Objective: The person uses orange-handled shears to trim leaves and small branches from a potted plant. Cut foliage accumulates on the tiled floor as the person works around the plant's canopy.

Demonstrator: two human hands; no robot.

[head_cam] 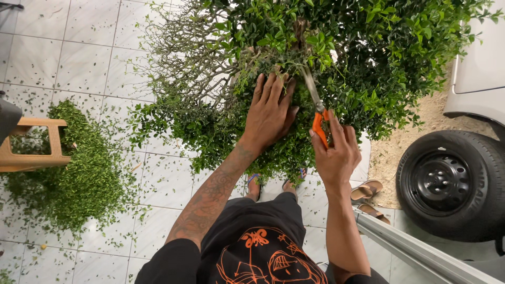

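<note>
A dense green shrub (pixel 336 68) is filling the upper middle of the view, standing on the pale tiled floor (pixel 79 58). Its right side is thick with small glossy leaves, while its left side is showing bare, thin grey twigs. The left hand (pixel 270 113) is lying flat and open on the foliage, fingers spread and pressing the leaves down. The right hand (pixel 336 152) is closing around the orange handles of the pruning shears (pixel 317 113), whose grey blades are pointing up into the shrub just beside the left hand's fingertips. A heap of cut leaves (pixel 79 173) is lying on the floor toward its left edge, around a wooden stool (pixel 34 147). A pair of tan sandals (pixel 366 197) is resting near the floor's right edge, beside a black car tyre (pixel 452 184).
</note>
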